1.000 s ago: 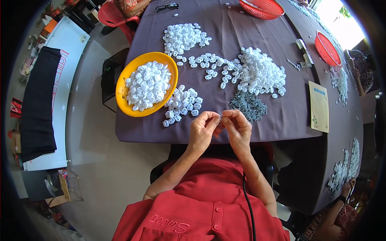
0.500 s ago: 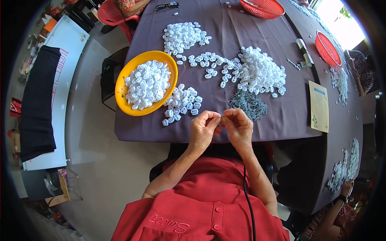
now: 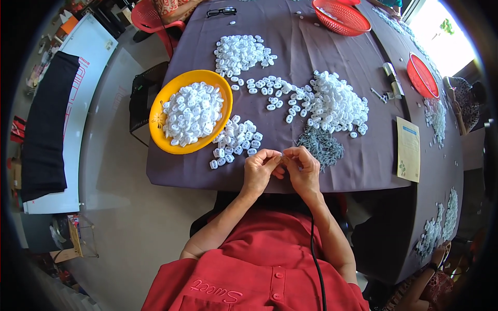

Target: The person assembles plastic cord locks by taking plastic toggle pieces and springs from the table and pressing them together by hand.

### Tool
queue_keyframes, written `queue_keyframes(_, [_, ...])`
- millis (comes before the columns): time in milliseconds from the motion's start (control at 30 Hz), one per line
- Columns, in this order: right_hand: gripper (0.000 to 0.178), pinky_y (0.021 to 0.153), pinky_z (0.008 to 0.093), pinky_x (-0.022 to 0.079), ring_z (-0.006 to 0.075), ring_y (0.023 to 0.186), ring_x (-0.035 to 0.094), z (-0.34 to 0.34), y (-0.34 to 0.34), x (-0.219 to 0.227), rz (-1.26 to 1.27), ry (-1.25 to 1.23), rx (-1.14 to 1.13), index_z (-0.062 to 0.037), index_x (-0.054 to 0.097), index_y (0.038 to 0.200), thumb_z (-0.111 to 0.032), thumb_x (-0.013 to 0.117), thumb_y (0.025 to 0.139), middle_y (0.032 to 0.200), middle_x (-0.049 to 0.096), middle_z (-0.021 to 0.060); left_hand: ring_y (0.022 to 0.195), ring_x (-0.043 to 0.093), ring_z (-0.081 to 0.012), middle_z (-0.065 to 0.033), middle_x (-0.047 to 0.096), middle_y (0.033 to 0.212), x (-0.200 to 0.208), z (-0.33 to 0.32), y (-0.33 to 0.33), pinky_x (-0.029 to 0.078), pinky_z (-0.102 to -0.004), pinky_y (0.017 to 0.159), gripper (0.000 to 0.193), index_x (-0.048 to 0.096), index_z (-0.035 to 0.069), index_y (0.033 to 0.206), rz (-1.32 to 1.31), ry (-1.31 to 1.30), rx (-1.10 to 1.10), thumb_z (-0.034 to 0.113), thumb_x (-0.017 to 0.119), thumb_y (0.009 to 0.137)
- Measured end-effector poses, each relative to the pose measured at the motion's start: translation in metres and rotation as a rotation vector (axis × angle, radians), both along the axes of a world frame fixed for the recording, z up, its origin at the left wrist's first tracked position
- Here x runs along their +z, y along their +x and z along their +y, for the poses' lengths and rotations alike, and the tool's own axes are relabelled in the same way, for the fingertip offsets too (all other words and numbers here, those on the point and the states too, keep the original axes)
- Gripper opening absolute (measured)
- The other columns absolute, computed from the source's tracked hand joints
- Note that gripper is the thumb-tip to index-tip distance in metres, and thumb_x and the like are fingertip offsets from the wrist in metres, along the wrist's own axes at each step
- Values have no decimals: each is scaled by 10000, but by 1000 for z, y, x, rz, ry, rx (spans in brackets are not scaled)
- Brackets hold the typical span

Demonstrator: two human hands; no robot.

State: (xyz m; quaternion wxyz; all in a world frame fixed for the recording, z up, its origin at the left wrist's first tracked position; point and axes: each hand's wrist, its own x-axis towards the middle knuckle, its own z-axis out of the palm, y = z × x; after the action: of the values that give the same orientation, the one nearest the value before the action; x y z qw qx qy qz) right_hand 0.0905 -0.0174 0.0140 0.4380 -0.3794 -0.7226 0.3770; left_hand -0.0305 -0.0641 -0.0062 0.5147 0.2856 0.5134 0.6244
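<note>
At the table's near edge my left hand and my right hand meet, thumbs and fingertips pinched together. Whatever lies between the fingertips is too small and covered to make out; a pale bit shows there. Just beyond my right hand is a heap of small grey pieces. Behind it rises a large pile of white two-holed plastic pieces, with some strewn to its left. A smaller cluster of white pieces lies beside my left hand. To its left, a yellow oval bowl holds many more.
Another white pile lies farther back, near eyeglasses. Red baskets stand at the far side. A tan booklet lies at right. A black cable hangs over my right side. Other people sit around the dark-covered table.
The whole scene sits slightly lower in the picture. My hands stay pinched together, the right one a little closer to the left.
</note>
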Motion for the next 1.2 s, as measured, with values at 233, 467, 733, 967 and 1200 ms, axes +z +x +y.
queue_keyframes(233, [105, 610, 241, 479, 104, 661, 603, -3, -2, -7, 26, -257, -3, -17, 598, 892, 16, 629, 797, 768, 631, 50, 573, 613, -114, -79, 642, 723, 0, 0, 0, 533, -241, 497, 99, 617, -33, 890, 21, 27, 28, 60, 588, 878])
queue_keyframes(467, [140, 687, 225, 504, 89, 762, 620, -9, 3, -14, 274, -433, 53, 9, 609, 973, 26, 605, 834, 840, 654, 42, 582, 623, -131, -90, 638, 734, 1, -1, -3, 552, -254, 510, 112, 623, -41, 895, -122, -3, 37, 66, 595, 875])
queue_keyframes(733, [114, 661, 216, 501, 81, 751, 610, 2, 4, -11, 86, -360, 70, 18, 608, 948, 44, 575, 842, 858, 638, 41, 579, 626, -129, -93, 639, 721, 2, 1, -3, 547, -250, 501, 106, 617, -40, 890, -106, 1, 9, 59, 582, 880])
queue_keyframes(967, [60, 596, 241, 486, 126, 694, 603, 9, 3, -3, -30, -172, 79, 35, 613, 818, 61, 574, 781, 784, 604, 69, 585, 630, -139, -98, 642, 730, -1, 1, -1, 548, -255, 508, 109, 603, -42, 883, -36, -3, -14, 62, 570, 888])
queue_keyframes(1200, [204, 587, 296, 485, 164, 721, 622, 56, 1, 34, -375, -71, 166, 16, 640, 956, 44, 526, 789, 872, 592, 104, 616, 630, -151, -80, 618, 744, 2, 0, -7, 565, -284, 541, 115, 594, -40, 931, -238, -32, 88, 64, 573, 887])
